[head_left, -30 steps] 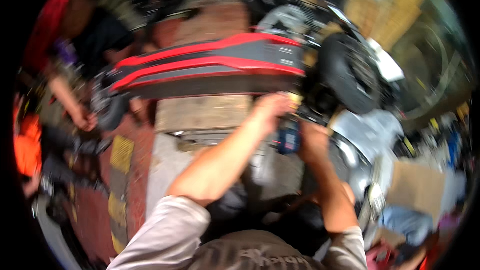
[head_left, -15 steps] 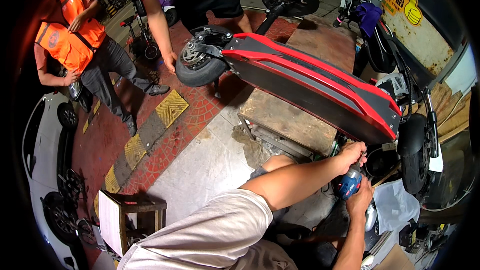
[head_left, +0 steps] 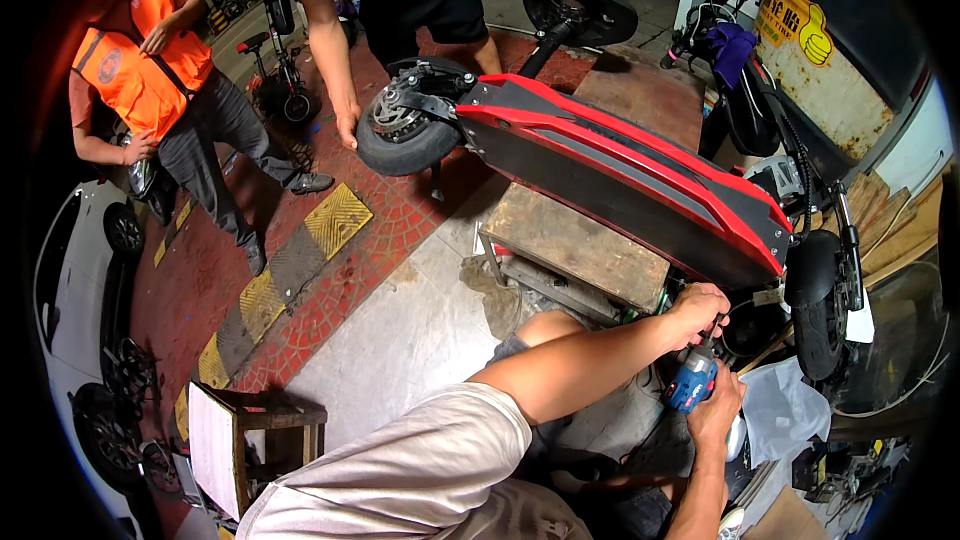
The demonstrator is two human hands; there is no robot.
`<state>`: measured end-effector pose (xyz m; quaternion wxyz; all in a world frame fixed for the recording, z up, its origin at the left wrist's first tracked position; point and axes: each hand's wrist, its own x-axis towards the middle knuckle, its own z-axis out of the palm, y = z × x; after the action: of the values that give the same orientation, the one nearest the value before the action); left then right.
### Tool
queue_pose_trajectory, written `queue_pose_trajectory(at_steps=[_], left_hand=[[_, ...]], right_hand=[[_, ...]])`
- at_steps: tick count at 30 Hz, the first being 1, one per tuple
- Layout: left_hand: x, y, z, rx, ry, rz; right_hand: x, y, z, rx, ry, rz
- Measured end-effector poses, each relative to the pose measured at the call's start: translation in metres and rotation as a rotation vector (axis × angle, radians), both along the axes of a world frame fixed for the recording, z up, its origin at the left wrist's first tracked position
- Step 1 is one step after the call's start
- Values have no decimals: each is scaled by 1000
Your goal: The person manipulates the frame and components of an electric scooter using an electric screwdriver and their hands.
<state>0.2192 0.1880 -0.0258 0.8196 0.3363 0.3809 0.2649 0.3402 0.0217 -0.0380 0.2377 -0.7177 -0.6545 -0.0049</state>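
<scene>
My right hand (head_left: 718, 408) is wrapped round the grip of a blue cordless drill (head_left: 692, 384) at the lower right. From its front a thin dark bit (head_left: 713, 331) runs up to my left hand (head_left: 697, 312), whose fingers are pinched on it. Just beyond my hands, a red and black electric scooter (head_left: 620, 185) lies tipped on its side, its dark underside facing me. Its deck is over a worn wooden bench (head_left: 575, 245). At the scooter's far left end, another person's hand (head_left: 347, 127) touches the wheel (head_left: 408, 135).
A person in an orange vest (head_left: 140, 65) stands at the far left, near a white car (head_left: 75, 310). On the near left is a wooden stool (head_left: 225, 450). Another scooter's wheel (head_left: 818, 325) stands at the right, beside a white plastic bag (head_left: 785, 410) and assorted clutter.
The drill has shifted slightly left and down, and its bit shows more clearly below my left fingers. The whole view has moved a little. The other person's hand stays at the wheel.
</scene>
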Motion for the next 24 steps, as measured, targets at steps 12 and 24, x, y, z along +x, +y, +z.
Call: queue_pose_trajectory(at_steps=[12,24], left_hand=[[-5,0,1,90,103,-32],[-23,-10,22,201,71,-14]], right_hand=[[6,-12,-7,-2,-34,69],[-2,-8,-10,137,-26,166]])
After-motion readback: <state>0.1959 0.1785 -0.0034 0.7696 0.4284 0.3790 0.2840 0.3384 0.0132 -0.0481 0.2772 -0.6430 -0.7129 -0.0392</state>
